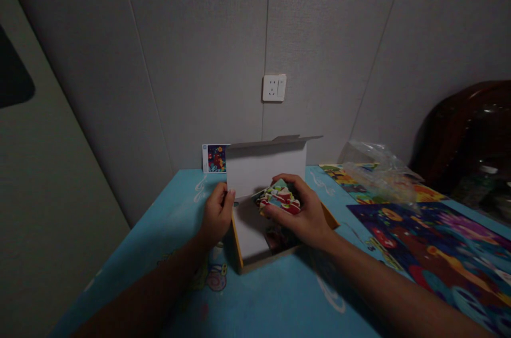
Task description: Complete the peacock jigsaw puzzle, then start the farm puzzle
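An open cardboard box point(250, 227) with a white inside and yellow outer edges sits in the middle of the table, its lid point(259, 165) raised at the back. My left hand point(217, 213) is closed on the box at its left side, near the lid's lower corner. Above the box's right half, my right hand point(307, 213) grips a bunch of colourful puzzle pieces point(279, 198), thumb on the near side. A dark printed piece point(275, 238) lies in the box below that hand, which partly covers it.
A small picture card point(216, 159) stands behind the box against the wall. To the right lie a large colourful printed sheet point(431, 253), another printed sheet point(339, 181) and a clear plastic bag point(375, 167). A blue patterned cloth point(179, 197) covers the table. A dark chair point(471, 114) stands at far right.
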Demonstrator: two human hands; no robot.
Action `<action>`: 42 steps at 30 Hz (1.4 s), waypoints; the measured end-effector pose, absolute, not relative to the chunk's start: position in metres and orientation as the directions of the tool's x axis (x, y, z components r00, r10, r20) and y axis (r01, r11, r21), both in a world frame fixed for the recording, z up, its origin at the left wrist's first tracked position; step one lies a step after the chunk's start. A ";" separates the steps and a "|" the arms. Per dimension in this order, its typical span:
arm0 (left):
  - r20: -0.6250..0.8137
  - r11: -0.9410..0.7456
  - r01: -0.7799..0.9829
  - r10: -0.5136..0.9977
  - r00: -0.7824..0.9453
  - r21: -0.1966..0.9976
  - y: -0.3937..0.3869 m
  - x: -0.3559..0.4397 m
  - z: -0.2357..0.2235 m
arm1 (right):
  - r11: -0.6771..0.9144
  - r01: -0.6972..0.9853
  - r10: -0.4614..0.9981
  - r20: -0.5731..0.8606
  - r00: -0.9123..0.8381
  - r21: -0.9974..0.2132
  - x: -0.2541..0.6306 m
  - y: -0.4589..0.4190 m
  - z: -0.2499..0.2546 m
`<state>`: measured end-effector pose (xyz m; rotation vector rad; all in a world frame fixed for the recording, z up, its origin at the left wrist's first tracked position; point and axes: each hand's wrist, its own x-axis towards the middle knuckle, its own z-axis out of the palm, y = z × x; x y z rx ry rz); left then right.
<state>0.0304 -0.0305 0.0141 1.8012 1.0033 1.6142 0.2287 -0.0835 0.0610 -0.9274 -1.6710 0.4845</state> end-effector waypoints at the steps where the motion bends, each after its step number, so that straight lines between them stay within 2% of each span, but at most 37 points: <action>1: 0.583 -0.576 0.167 0.813 0.009 0.800 -0.028 0.030 0.013 | 0.624 0.346 0.755 0.655 -0.036 -0.701 0.230 -0.083 0.060; 5: 0.484 -0.479 0.081 0.874 -0.050 0.874 -0.012 0.024 0.009 | 0.688 0.453 0.599 0.796 0.085 -0.566 0.231 -0.083 0.057; 8: 0.435 -0.426 0.092 0.887 -0.154 0.900 0.002 0.013 0.007 | 0.736 0.463 0.512 0.854 0.099 -0.495 0.231 -0.087 0.058; 11: 0.413 -0.392 0.130 0.875 -0.252 0.911 0.017 -0.003 0.007 | 0.759 0.451 0.513 0.858 0.031 -0.470 0.231 -0.088 0.059; 13: 0.397 -0.370 0.146 0.870 -0.293 0.917 0.027 -0.015 0.005 | 0.766 0.441 0.551 0.831 -0.076 -0.468 0.230 -0.087 0.057; 16: 0.363 -0.324 0.167 0.868 -0.339 0.931 0.040 -0.030 0.001 | 0.775 0.448 0.609 0.715 -0.343 -0.446 0.226 -0.083 0.049; 19: 0.368 -0.307 0.207 0.829 -0.421 0.929 0.048 -0.040 0.004 | 0.759 0.492 0.651 0.466 -0.600 -0.427 0.220 -0.078 0.040; 21: 0.411 -0.324 0.255 0.753 -0.514 0.911 0.044 -0.041 0.012 | 0.746 0.517 0.657 0.343 -0.671 -0.419 0.218 -0.074 0.036; 23: 0.520 -0.393 0.341 0.631 -0.575 0.854 0.030 -0.035 0.020 | 0.741 0.525 0.658 0.298 -0.691 -0.418 0.218 -0.072 0.035; 25: 0.778 -0.585 0.514 0.452 -0.436 0.628 0.004 -0.018 0.023 | 0.744 0.519 0.650 0.278 -0.707 -0.421 0.221 -0.070 0.036; 27: 0.925 -0.768 0.517 0.338 -0.173 0.377 -0.026 0.005 0.017 | 0.748 0.507 0.642 0.275 -0.716 -0.428 0.226 -0.069 0.037; 28: 0.954 -0.838 0.487 0.299 0.033 0.246 -0.040 0.017 0.012 | 0.746 0.500 0.643 0.283 -0.712 -0.439 0.228 -0.068 0.037; 30: 0.893 -0.946 0.324 0.160 0.421 0.016 -0.061 0.039 0.003 | 0.738 0.478 0.652 0.322 -0.686 -0.476 0.232 -0.064 0.035; 31: 0.859 -0.969 0.236 0.057 0.508 -0.075 -0.066 0.047 0.000 | 0.733 0.464 0.658 0.347 -0.668 -0.497 0.233 -0.062 0.033; 33: 0.842 -0.975 0.212 0.061 0.536 -0.064 -0.067 0.054 0.000 | 0.724 0.438 0.672 0.401 -0.622 -0.533 0.235 -0.057 0.029; 36: 0.840 -0.948 0.297 0.253 0.480 0.116 -0.055 0.050 0.006 | 0.711 0.418 0.695 0.476 -0.539 -0.565 0.236 -0.051 0.023; 39: 0.727 -0.914 0.334 0.390 0.565 0.230 -0.043 0.041 0.007 | 0.689 0.411 0.714 0.460 -0.528 -0.597 0.237 -0.047 0.017; 42: 0.600 -0.875 0.407 0.479 0.641 0.263 -0.040 0.036 0.004 | 0.707 0.374 0.685 0.451 -0.572 -0.601 0.240 -0.044 0.014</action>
